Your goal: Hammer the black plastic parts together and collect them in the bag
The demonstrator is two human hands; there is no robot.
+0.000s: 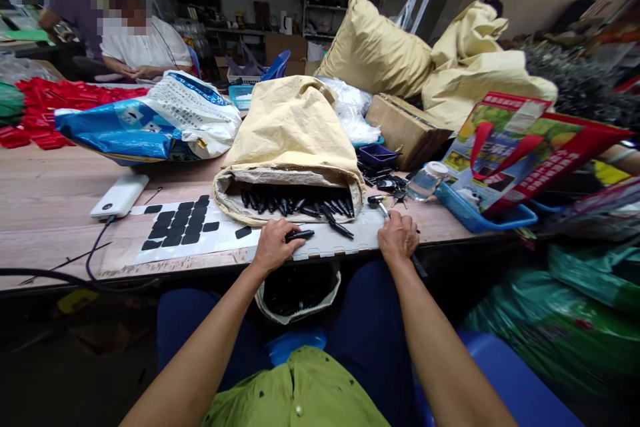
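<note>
My left hand is closed on a black pen-shaped piece, held level just above the front of the table. My right hand wraps round a small hammer-like tool; its dark head and silver shaft show beyond the fingers, and a black handle end sticks out below. Between the hands, many similar black pieces lie in the mouth of a cream cloth sack. A few of them spill onto a pale board at the edge. Below, an open bag between the knees holds dark items.
Black rounded pads lie on a sheet at left, beside a white power bank with a cable. A blue-white bag stands behind. At right are a jar, keys, and a blue basket. Two people sit at far left.
</note>
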